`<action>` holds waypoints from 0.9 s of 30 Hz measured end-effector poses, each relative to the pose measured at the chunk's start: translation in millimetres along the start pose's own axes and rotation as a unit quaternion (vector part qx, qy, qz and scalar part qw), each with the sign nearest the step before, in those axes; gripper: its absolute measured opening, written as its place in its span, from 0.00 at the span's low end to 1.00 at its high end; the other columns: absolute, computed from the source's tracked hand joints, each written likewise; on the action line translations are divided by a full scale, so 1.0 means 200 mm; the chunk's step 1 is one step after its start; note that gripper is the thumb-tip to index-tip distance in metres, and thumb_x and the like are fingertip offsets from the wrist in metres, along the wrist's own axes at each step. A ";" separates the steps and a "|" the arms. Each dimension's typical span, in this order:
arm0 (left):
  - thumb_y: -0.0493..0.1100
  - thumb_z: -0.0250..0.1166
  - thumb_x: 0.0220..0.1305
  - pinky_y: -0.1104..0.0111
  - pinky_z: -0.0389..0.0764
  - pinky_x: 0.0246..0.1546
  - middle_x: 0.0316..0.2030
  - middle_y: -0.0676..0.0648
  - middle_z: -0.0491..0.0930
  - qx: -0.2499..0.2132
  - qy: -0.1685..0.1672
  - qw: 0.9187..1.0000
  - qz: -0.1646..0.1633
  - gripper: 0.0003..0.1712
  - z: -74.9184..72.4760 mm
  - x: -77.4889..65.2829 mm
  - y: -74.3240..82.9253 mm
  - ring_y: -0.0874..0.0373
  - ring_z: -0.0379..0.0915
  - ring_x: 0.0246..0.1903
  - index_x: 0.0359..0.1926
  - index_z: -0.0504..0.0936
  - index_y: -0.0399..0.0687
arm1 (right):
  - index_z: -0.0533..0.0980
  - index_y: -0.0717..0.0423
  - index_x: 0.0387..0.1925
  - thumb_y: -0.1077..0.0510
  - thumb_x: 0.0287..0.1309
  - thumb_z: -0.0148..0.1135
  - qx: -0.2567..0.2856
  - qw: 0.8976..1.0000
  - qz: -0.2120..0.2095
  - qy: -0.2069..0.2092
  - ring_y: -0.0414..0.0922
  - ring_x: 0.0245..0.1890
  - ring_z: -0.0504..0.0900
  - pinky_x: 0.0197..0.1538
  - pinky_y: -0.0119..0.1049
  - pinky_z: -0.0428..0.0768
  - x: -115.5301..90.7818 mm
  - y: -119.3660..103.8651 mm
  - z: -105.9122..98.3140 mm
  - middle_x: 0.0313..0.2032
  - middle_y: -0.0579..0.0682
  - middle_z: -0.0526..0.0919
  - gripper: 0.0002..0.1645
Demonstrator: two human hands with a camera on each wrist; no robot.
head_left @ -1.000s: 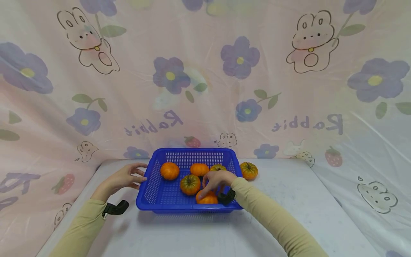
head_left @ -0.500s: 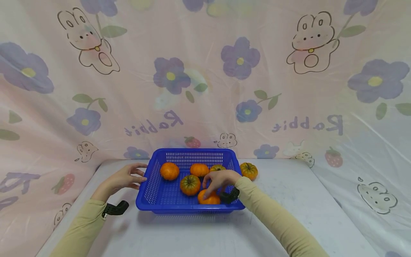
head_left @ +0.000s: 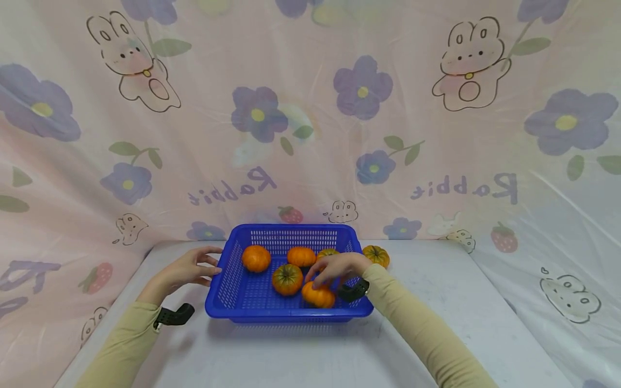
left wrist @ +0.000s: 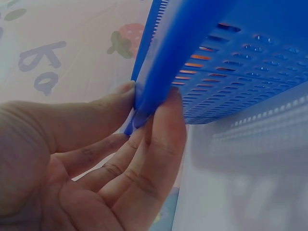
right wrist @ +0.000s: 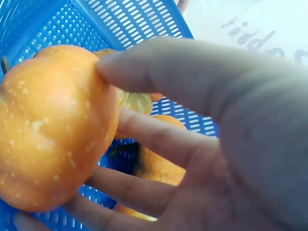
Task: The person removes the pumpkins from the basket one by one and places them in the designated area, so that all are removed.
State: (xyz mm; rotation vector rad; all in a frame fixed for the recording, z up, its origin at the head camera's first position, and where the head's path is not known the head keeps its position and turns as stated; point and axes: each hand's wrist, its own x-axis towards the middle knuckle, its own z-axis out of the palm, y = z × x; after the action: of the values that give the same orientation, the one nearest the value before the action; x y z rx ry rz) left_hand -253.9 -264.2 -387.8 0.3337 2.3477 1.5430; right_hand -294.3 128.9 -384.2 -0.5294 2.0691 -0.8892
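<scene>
"Head view: where is the held pumpkin [head_left: 318,297]?"

"Inside the basket [head_left: 262,312], toward its near right corner. The right hand [head_left: 336,267] grips it between thumb and parted fingers; clearance beneath cannot be told."

"Left hand [head_left: 190,268] function?"

"Thumb and forefinger pinch the rim [left wrist: 166,62], presumably to steady the basket."

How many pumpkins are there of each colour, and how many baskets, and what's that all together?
Mostly orange pumpkins: 3, one of them in the right hand
Green-streaked pumpkins: 3, one of them outside the basket
Blue basket: 1
Total: 7
</scene>
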 end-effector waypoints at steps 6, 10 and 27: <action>0.38 0.65 0.63 0.56 0.83 0.38 0.46 0.33 0.72 0.000 0.000 1.000 0.002 0.40 0.00 0.00 -0.01 0.47 0.79 0.36 0.69 0.54 0.30 | 0.78 0.47 0.56 0.55 0.63 0.58 -0.001 1.000 0.011 0.001 0.50 0.52 0.74 0.51 0.54 0.75 -0.02 -0.01 -0.01 0.55 0.46 0.74 0.20; 0.38 0.65 0.63 0.56 0.83 0.38 0.46 0.33 0.72 0.002 0.002 1.000 0.003 0.40 0.00 0.00 -0.01 0.47 0.79 0.36 0.69 0.54 0.30 | 0.76 0.49 0.59 0.59 0.67 0.51 0.022 1.000 0.000 -0.012 0.49 0.54 0.70 0.57 0.51 0.71 -0.02 0.00 -0.01 0.58 0.47 0.72 0.21; 0.38 0.65 0.63 0.56 0.83 0.38 0.46 0.33 0.72 -0.001 0.002 1.000 0.005 0.40 0.00 0.00 -0.01 0.47 0.79 0.36 0.68 0.54 0.30 | 0.73 0.54 0.58 0.58 0.60 0.64 0.022 1.000 -0.015 0.013 0.50 0.50 0.72 0.42 0.51 0.81 -0.05 0.04 -0.02 0.54 0.51 0.70 0.24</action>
State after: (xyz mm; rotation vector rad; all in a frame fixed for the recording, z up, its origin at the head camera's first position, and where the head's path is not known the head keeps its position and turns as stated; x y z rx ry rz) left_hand -253.5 -264.8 -390.5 0.3430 2.3513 1.5521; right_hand -292.4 141.4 -383.1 -0.5289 2.0655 -0.9617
